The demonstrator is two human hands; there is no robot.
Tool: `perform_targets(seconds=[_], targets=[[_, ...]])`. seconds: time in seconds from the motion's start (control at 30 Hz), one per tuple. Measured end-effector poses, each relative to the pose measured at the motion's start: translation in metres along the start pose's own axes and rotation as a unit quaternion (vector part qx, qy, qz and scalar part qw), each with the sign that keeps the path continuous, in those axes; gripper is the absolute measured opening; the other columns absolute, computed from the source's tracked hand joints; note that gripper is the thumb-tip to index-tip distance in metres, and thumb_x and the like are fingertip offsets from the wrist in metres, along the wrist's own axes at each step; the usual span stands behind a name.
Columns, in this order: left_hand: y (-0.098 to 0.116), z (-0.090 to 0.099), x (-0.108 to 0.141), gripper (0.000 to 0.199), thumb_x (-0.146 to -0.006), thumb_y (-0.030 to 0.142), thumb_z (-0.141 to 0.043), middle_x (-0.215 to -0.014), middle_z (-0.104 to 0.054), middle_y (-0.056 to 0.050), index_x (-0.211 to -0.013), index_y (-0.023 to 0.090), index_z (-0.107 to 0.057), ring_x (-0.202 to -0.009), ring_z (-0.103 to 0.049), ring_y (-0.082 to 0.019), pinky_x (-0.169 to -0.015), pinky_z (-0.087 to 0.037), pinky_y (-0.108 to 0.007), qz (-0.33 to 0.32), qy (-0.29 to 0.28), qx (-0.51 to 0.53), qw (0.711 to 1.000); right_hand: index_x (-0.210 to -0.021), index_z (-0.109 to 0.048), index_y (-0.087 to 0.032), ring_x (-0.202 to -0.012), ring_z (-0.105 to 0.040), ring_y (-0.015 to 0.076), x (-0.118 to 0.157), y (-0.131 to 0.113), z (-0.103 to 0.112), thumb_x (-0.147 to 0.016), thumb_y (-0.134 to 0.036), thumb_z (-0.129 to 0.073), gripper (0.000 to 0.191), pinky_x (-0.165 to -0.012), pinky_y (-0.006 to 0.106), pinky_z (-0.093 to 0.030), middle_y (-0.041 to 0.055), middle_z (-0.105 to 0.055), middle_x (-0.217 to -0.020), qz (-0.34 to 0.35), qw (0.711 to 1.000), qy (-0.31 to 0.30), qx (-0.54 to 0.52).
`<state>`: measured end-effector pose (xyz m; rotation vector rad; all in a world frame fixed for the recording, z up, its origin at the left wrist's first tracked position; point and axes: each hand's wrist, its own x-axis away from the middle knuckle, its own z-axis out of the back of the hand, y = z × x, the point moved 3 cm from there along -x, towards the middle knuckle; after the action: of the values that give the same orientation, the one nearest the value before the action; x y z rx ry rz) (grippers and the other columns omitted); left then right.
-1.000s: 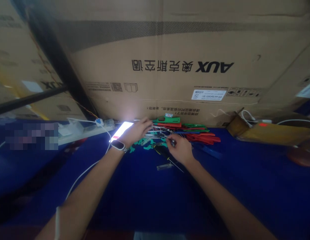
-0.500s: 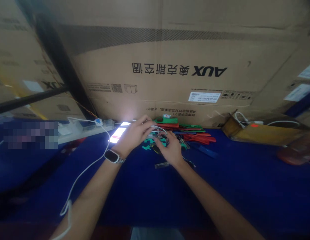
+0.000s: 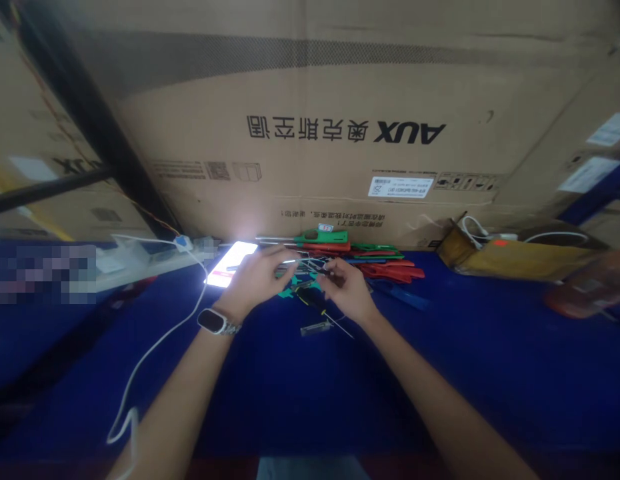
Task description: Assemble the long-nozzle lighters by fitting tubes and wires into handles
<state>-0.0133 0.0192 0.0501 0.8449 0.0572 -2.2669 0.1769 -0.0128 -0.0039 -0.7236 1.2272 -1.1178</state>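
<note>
Though blurred, can make out thin wires [image 3: 313,265] between left hand [image 3: 257,277] and right hand [image 3: 349,288], over blue cloth [image 3: 280,393], strung crosswise with long axis from fingertips to fingertips, roughly equally near both. Read both sets of fingers as curled, barely parted; cannot tell whether pinching anything.

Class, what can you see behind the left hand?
A lit phone shows partly; the left hand covers part of its right edge, and what lies beneath is hidden.
</note>
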Motion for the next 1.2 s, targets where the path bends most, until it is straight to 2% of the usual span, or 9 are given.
perform_targets(seconds=[0.17, 0.3, 0.43, 0.53, 0.63, 0.73, 0.87, 0.97, 1.2], targets=[[-0.008, -0.008, 0.017, 0.025, -0.095, 0.029, -0.055, -0.091, -0.075, -0.003, -0.110, 0.024, -0.073, -0.057, -0.060, -0.014, -0.056, -0.044, -0.029, 0.029, -0.041, 0.001, 0.999, -0.112, -0.058, -0.025, -0.066, -0.064, 0.0169, 0.007, 0.001, -0.006, -0.080, -0.031, -0.065, 0.033, -0.068, 0.030, -0.052, -0.0018, -0.067, -0.080, 0.022, 0.993, -0.021, 0.111], [-0.012, -0.007, 0.023, 0.024, -0.093, 0.030, -0.056, -0.066, -0.069, 0.003, -0.112, 0.024, -0.068, -0.046, -0.052, -0.013, -0.048, -0.038, -0.027, 0.060, -0.077, 0.033, 0.995, -0.101, -0.067, -0.024, -0.067, -0.061, 0.0152, 0.007, -0.005, -0.006, -0.087, -0.031, -0.060, 0.017, -0.068, 0.029, -0.051, 0.0019, -0.068, -0.094, 0.084, 0.980, -0.041, 0.174], [-0.008, -0.003, 0.024, 0.011, -0.085, 0.023, -0.058, -0.077, -0.072, 0.000, -0.085, 0.023, -0.069, -0.049, -0.051, -0.011, -0.051, -0.040, -0.027, 0.029, -0.071, 0.052, 0.996, -0.088, -0.071, -0.022, -0.065, -0.060, 0.0145, 0.006, -0.007, -0.005, -0.090, -0.035, -0.060, 0.017, -0.063, 0.027, -0.048, 0.0010, -0.069, -0.083, 0.080, 0.978, -0.098, 0.164], [-0.006, -0.003, 0.024, 0.011, -0.078, 0.019, -0.060, -0.073, -0.070, 0.001, -0.082, 0.022, -0.070, -0.051, -0.052, -0.013, -0.052, -0.039, -0.028, 0.031, -0.092, 0.046, 0.994, -0.090, -0.071, -0.022, -0.063, -0.061, 0.0144, 0.006, -0.004, -0.005, -0.089, -0.035, -0.060, 0.017, -0.063, 0.027, -0.048, -0.0009, -0.072, -0.079, 0.044, 0.981, -0.117, 0.151], [-0.008, -0.006, 0.025, 0.015, -0.087, 0.029, -0.059, -0.065, -0.067, 0.002, -0.083, 0.023, -0.072, -0.050, -0.053, -0.013, -0.051, -0.037, -0.028, 0.059, -0.116, 0.044, 0.990, -0.091, -0.071, -0.022, -0.067, -0.064, 0.0154, 0.005, 0.002, -0.007, -0.089, -0.034, -0.061, 0.015, -0.067, 0.028, -0.050, -0.0008, -0.073, -0.082, 0.038, 0.980, -0.106, 0.166], [-0.010, -0.012, 0.025, 0.032, -0.096, 0.041, -0.051, -0.065, -0.068, 0.000, -0.080, 0.023, -0.072, -0.054, -0.057, -0.014, -0.052, -0.036, -0.028, 0.060, -0.123, 0.030, 0.990, -0.096, -0.070, -0.024, -0.075, -0.067, 0.0174, 0.005, 0.008, -0.010, -0.087, -0.030, -0.063, 0.013, -0.073, 0.030, -0.052, -0.0003, -0.074, -0.088, 0.032, 0.974, -0.094, 0.202], [-0.012, -0.018, 0.025, 0.030, -0.096, 0.039, -0.052, -0.068, -0.070, -0.001, -0.081, 0.023, -0.073, -0.057, -0.060, -0.016, -0.052, -0.036, -0.027, 0.052, -0.129, 0.020, 0.990, -0.102, -0.068, -0.026, -0.092, -0.069, 0.0211, 0.009, 0.006, -0.013, -0.083, -0.027, -0.066, 0.019, -0.084, 0.034, -0.053, 0.0012, -0.073, -0.104, 0.045, 0.954, -0.101, 0.277], [-0.011, -0.021, 0.026, 0.030, -0.096, 0.038, -0.052, -0.067, -0.069, -0.001, -0.080, 0.022, -0.071, -0.055, -0.059, -0.015, -0.052, -0.036, -0.027, 0.066, -0.140, 0.016, 0.988, -0.105, -0.067, -0.027, -0.094, -0.069, 0.0223, 0.012, 0.002, -0.013, -0.083, -0.028, -0.066, 0.022, -0.081, 0.035, -0.053, 0.0017, -0.071, -0.109, 0.047, 0.941, -0.110, 0.316], [-0.003, -0.026, 0.023, 0.025, -0.097, 0.035, -0.052, -0.070, -0.070, -0.001, -0.085, 0.023, -0.070, -0.055, -0.060, -0.018, -0.052, -0.038, -0.028, 0.049, -0.129, -0.013, 0.990, -0.108, -0.066, -0.024, -0.104, -0.065, 0.0218, 0.014, -0.003, -0.006, -0.084, -0.022, -0.066, 0.024, -0.094, 0.039, -0.050, 0.0042, -0.070, -0.107, 0.086, 0.956, -0.091, 0.264]])
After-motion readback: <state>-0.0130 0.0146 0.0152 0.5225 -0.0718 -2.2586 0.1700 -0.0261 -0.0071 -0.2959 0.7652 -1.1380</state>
